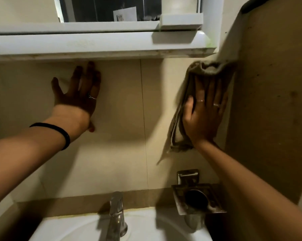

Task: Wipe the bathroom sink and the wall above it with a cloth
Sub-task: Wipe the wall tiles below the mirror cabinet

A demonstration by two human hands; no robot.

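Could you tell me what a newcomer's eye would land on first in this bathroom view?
Probably the right hand pressing a brown cloth flat against the wall, just under the white shelf. Next, the left hand, spread bare on the tiles. Below, a metal tap stands over the white sink.

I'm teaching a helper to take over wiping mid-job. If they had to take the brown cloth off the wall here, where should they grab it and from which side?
Probably the loose lower tail of the cloth, coming from the left and below. The right hand presses flat over the cloth's middle against the wall, and the top is bunched under the shelf. Only the left edge hangs free.
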